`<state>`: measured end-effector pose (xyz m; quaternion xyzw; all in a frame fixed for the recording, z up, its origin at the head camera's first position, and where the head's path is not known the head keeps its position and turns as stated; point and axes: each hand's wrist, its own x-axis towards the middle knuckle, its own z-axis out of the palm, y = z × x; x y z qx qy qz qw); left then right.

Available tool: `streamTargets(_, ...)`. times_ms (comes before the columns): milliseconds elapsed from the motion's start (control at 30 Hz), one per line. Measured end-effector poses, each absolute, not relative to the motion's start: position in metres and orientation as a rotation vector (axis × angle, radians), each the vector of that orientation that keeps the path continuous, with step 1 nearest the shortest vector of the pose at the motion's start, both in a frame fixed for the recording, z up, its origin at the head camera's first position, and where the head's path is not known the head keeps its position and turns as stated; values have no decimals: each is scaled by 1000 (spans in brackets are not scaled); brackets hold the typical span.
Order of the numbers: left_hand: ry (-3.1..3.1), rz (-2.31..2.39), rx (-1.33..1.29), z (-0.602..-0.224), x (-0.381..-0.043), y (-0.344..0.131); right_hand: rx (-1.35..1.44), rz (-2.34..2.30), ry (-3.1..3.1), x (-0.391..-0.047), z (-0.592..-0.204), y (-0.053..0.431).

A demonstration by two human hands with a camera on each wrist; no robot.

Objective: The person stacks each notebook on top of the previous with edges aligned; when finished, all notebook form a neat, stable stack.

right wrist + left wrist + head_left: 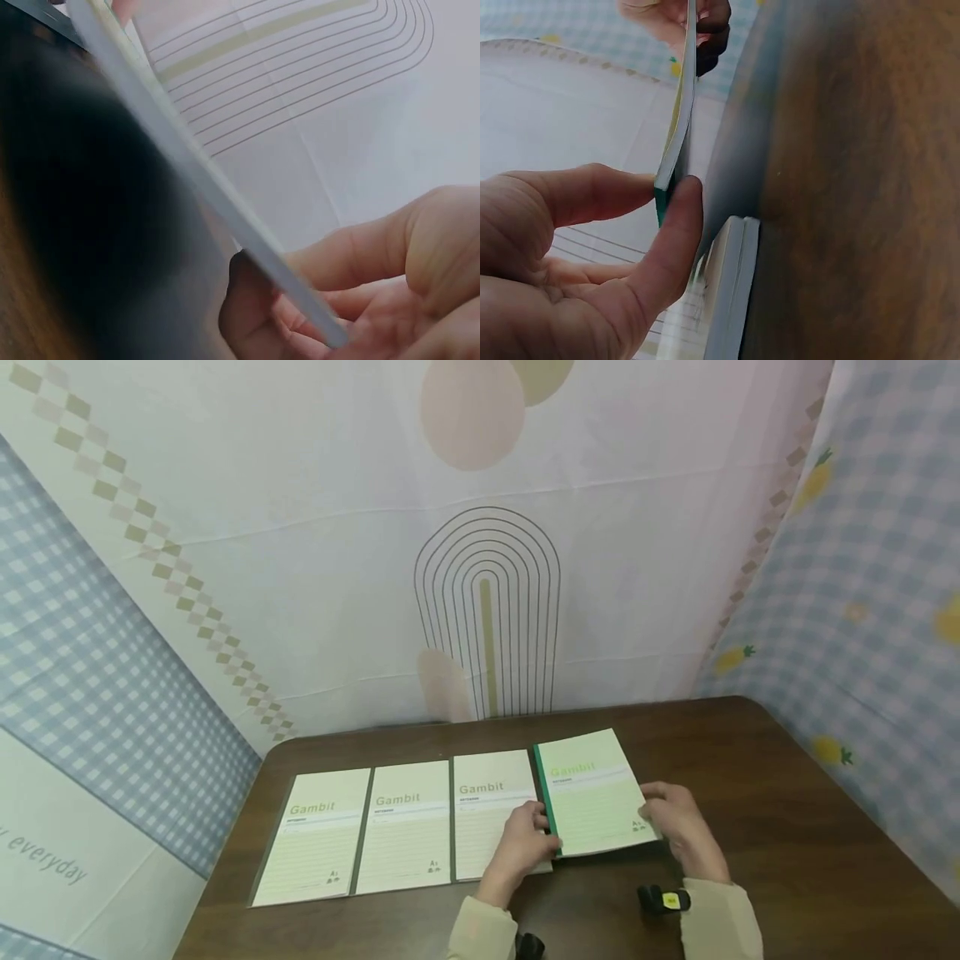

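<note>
A notebook [592, 797] with a green spine is held above the table between both hands. My left hand [517, 843] pinches its spine edge near the lower corner, thumb on the cover and a finger underneath, as the left wrist view shows. On the opposite edge, my right hand [681, 827] grips the lower right corner, with the thumb on top and fingers beneath. In the right wrist view the notebook [202, 180] looks slightly bent. Just left of it, another notebook [491, 785] lies on the table, partly covered by my left hand.
Two more notebooks, one in the middle [405, 827] and one at the far left [311, 835], lie in a row on the dark wooden table [780, 827]. A patterned white cloth [360, 610] hangs behind the table, with blue checked cloth [885, 610] at the sides.
</note>
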<state>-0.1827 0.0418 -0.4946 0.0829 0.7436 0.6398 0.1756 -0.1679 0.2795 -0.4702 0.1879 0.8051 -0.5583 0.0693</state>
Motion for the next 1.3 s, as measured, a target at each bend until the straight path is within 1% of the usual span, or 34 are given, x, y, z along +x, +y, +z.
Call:
streamTargets(267, 2096, 1829, 182, -493, -180, 41, 462, -1676, 2435, -166, -461, 279)
streamTargets(667, 2031, 1894, 123, -481, -180, 45, 453, -1615, 2489, -164, -452, 287)
streamTargets(933, 1950, 1947, 111, -468, -180, 36, 438, -1626, 2505, -162, -445, 284)
streamTargets(1300, 1809, 2048, 155, -454, -175, 16, 303, -1726, 2448, -155, -440, 280)
